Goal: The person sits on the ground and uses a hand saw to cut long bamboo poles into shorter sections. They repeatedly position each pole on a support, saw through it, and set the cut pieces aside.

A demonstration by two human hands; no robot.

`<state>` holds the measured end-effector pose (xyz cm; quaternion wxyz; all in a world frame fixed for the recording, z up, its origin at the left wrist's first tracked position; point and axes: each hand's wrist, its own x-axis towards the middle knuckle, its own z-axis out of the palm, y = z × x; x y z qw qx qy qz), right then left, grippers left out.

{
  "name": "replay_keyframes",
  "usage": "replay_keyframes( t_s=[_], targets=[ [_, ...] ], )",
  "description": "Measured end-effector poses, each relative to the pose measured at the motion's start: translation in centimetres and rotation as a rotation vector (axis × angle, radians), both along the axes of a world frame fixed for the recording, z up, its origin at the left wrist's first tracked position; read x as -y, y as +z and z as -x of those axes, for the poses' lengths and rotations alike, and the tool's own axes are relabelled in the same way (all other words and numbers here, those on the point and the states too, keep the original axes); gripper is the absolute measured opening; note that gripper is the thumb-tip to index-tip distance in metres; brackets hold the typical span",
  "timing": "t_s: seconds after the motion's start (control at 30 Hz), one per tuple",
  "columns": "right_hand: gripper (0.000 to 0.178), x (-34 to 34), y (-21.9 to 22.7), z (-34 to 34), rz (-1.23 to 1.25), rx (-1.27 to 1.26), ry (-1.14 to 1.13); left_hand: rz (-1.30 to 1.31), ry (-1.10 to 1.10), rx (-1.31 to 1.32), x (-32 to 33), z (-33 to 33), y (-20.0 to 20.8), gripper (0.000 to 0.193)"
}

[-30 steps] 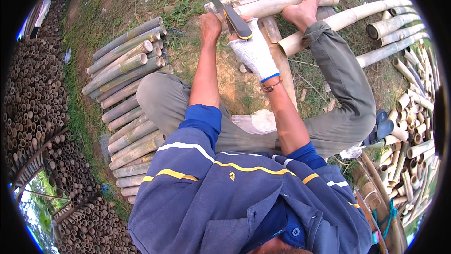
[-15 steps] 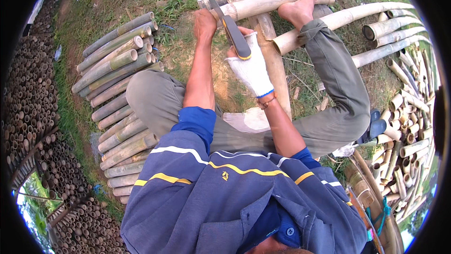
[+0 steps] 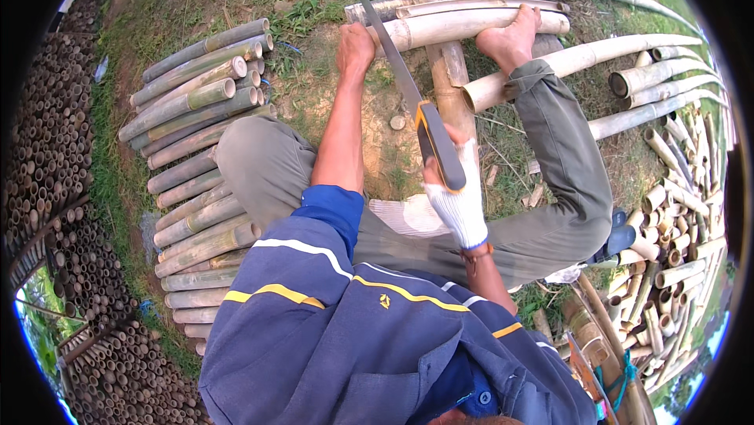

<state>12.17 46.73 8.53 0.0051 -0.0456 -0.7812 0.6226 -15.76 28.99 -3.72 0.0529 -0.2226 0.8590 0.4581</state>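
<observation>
A hand saw with a black and yellow handle is gripped in my right hand, which wears a white knitted glove. Its long grey blade slants up and left, crossing a pale bamboo pole near the pole's left end. My bare left hand is closed on that end, just left of the blade. Farther right, my bare foot presses on the pole. The pole rests across a thicker bamboo post lying on the ground. Whether the blade has cut in is hard to make out.
Cut bamboo lengths lie stacked at my left, with a large stack of tubes beyond. Long poles reach in from the right. Short offcuts heap there. Another saw lies at lower right.
My right hand has drawn the saw back toward my body, down and to the right, showing more blade this side of the pole. My left hand and foot stay on the pole.
</observation>
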Motion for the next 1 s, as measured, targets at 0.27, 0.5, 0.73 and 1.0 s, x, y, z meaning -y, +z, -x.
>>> replay_keyframes(
  t_s=[0.27,0.5,0.73,1.0],
  targets=[
    [0.067,2.9,-2.3,6.5,0.088,-0.139,0.003,-0.017,-0.182,0.105,1.6,2.5,-0.7,0.067],
    [0.059,-1.9,2.8,-10.1,-0.130,-0.043,0.011,-0.062,-0.032,0.113,1.7,1.8,-3.0,0.070],
    [0.061,2.8,-2.0,11.5,0.061,-0.207,0.021,-0.075,-0.086,0.119,0.2,3.0,-0.8,0.072],
    [0.061,-1.9,2.1,-12.5,-0.199,-0.043,-0.021,-0.024,-0.025,0.075,-0.1,1.6,-2.2,0.072]
  ],
)
